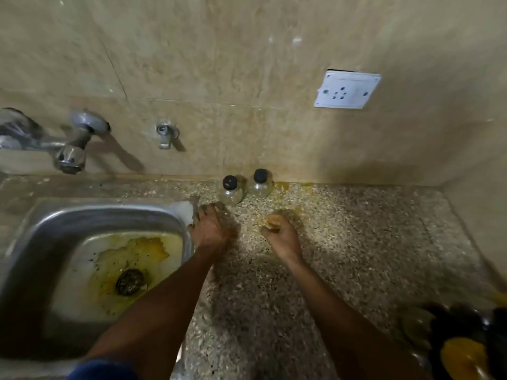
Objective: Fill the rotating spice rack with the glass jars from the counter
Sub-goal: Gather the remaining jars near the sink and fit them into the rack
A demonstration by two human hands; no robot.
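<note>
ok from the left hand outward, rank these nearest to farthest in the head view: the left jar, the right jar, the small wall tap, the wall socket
From the left hand:
1. Left jar, just beyond the fingertips, by the sink corner.
2. Right jar, beside the first, against the wall.
3. Small wall tap, up on the tiles, above the sink's right end.
4. Wall socket, high on the wall to the right.

Speckled beige-and-brown surface (343,242). Against the mottled tan wall (247,64) behind it, two clear glass jars (231,190) with black lids. Left of the jars, a grey steel sink (55,223) stained yellow. White socket (347,89) above the jars.
</note>
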